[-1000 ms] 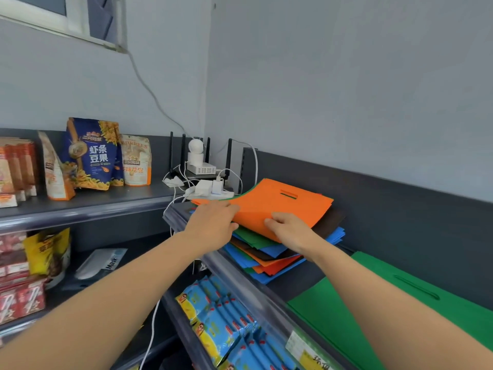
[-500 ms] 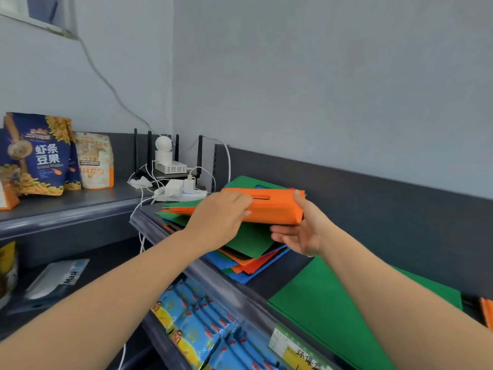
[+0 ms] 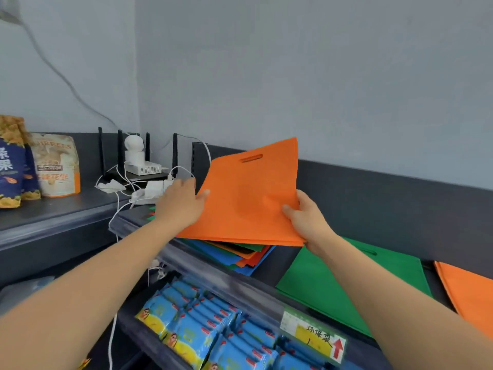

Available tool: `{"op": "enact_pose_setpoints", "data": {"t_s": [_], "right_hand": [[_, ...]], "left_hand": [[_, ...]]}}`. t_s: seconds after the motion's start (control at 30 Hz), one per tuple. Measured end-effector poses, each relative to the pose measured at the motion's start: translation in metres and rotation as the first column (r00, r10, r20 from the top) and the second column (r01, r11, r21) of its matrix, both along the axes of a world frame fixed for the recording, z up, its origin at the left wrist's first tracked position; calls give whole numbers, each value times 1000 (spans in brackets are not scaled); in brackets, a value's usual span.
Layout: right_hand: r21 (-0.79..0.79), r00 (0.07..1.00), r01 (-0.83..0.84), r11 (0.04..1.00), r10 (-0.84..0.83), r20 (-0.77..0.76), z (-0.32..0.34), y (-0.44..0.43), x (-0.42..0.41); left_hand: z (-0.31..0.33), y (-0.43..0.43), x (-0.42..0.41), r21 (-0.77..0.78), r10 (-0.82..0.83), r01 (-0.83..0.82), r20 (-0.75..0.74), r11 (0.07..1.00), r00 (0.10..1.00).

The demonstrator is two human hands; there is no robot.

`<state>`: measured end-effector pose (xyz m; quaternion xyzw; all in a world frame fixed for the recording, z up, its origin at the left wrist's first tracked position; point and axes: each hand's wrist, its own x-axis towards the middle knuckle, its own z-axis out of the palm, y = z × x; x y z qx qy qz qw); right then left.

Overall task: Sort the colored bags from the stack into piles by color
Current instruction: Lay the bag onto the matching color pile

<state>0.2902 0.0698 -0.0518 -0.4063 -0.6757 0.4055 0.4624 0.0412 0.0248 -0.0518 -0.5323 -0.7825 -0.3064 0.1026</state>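
An orange bag (image 3: 248, 198) with a slot handle is held up, tilted, above the mixed stack (image 3: 240, 256) of blue, orange, green and dark bags on the dark shelf. My right hand (image 3: 306, 217) grips its right lower edge, thumb on top. My left hand (image 3: 181, 202) is at the bag's left edge with its thumb touching the bag; its fingers look relaxed. To the right on the shelf lies a green bag (image 3: 320, 284), and further right an orange pile (image 3: 469, 295).
A router with antennas, a small white camera (image 3: 133, 153) and white cables sit at the shelf corner behind the stack. Snack bags (image 3: 56, 164) stand on the left shelf. Blue packets (image 3: 202, 327) fill the lower shelf; a price label (image 3: 314, 335) sits on the shelf rail (image 3: 213, 276).
The orange bag has come up off the stack and turned to face me, moving rightward. My view has swung right, revealing the orange pile.
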Motion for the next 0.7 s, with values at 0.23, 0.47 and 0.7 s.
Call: {"op": "enact_pose_setpoints", "data": {"t_s": [0.23,0.47,0.7], "right_hand": [[48,974,100,994,-88,-210,12,-29,34],[-3,912,409,913,-409,-37,1,-55,76],[-13,744,663,748,-658,115,-10,-78,140]], "left_hand": [[14,5,10,222,-321,283,870,933,375],[5,2,80,443,-521,282,645,851,559],[-1,-4,147,510,-649,401,609,761,456]]}}
